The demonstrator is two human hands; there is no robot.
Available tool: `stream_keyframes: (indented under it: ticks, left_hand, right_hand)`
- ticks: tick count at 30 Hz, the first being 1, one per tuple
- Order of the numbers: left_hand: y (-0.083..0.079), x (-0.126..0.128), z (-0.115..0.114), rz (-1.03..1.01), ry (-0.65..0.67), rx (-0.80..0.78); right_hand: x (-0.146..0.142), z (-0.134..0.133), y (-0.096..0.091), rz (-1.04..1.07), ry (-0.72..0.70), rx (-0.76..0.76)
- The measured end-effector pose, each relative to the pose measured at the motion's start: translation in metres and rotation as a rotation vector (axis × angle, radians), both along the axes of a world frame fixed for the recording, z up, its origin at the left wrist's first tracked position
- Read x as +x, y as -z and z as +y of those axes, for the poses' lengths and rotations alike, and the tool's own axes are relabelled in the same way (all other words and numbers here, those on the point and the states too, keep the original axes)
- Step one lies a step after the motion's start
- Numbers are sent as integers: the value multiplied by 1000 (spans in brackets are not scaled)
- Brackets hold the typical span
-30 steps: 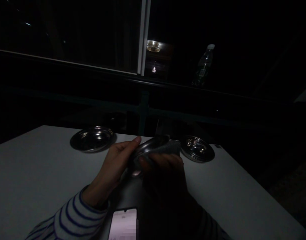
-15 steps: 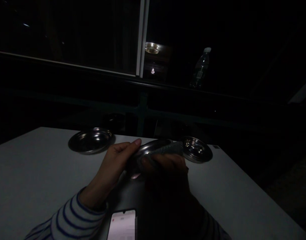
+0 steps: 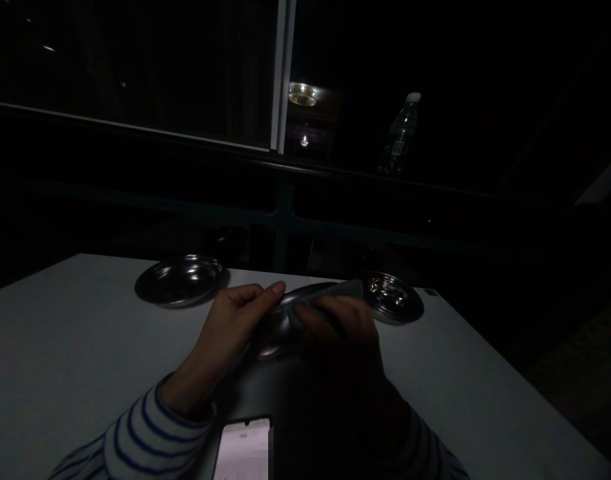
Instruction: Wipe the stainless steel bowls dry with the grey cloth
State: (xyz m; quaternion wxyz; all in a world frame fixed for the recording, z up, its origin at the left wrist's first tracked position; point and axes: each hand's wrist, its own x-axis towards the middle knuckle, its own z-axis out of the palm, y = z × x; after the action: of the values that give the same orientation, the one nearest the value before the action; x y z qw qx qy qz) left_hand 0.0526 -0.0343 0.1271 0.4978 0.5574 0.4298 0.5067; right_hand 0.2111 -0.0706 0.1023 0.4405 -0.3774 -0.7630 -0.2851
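- Tilting above the table [image 3: 60,347], a steel dish [image 3: 280,321] is clamped at its left rim by the left hand [image 3: 232,327].
- Curled round a grey cloth [image 3: 349,289], the right hand [image 3: 341,327] presses it on that dish.
- Far left lies another dish [image 3: 178,281], far right a third dish [image 3: 394,298]; a phone [image 3: 242,450] lies near.

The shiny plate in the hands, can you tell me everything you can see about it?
The plate is round and shallow and looks like shiny metal, with faint glints on it. It is tilted over the white table; whether its low edge rests there cannot be told. The left hand grips its left rim, thumb on top. The right hand presses a grey cloth against its right side, hiding that part. The light is too dim to show marks or dirt.
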Motion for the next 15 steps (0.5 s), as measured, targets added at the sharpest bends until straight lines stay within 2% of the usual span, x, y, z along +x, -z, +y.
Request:
stream_keyframes:
  ticks: [5, 12, 15]
  left_hand:
    - [-3, -2, 0, -24, -21, -4]
    - [-2, -1, 0, 22, -13, 28]
    - [-1, -3, 1, 20, -29, 27]
  right_hand:
    - [11, 4, -6, 159, 60, -1]
    - [-1, 0, 1, -4, -30, 5]
    - [7, 5, 1, 47, -11, -10]
